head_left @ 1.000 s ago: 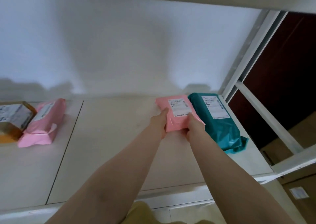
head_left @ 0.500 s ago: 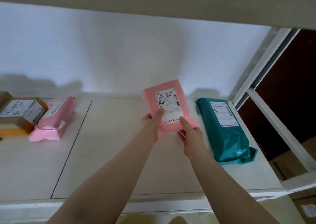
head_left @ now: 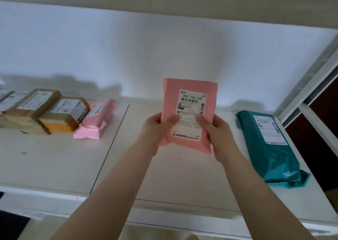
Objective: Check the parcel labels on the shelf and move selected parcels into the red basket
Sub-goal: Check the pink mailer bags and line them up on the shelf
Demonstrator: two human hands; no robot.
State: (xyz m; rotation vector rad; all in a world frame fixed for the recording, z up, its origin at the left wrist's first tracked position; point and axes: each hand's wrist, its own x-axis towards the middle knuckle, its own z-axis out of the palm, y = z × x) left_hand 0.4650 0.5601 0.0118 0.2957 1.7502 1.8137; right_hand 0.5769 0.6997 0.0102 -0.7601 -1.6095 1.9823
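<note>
Lifted off the shelf [head_left: 54, 166], the pink parcel [head_left: 188, 93] stands upright, both hands' fingers [head_left: 172, 119] pinching it.

Head view, close, down onto shelf [head_left: 54, 166]

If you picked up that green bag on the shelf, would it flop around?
Probably a bit. The green bag looks like thin plastic, crinkled at its loose near end, so that end would likely droop. Its filled-out middle suggests soft contents, and the glossy film may feel slippery.

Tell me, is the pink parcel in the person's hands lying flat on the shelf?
No, the pink parcel is held upright above the shelf, gripped by the left hand and right hand.
</note>
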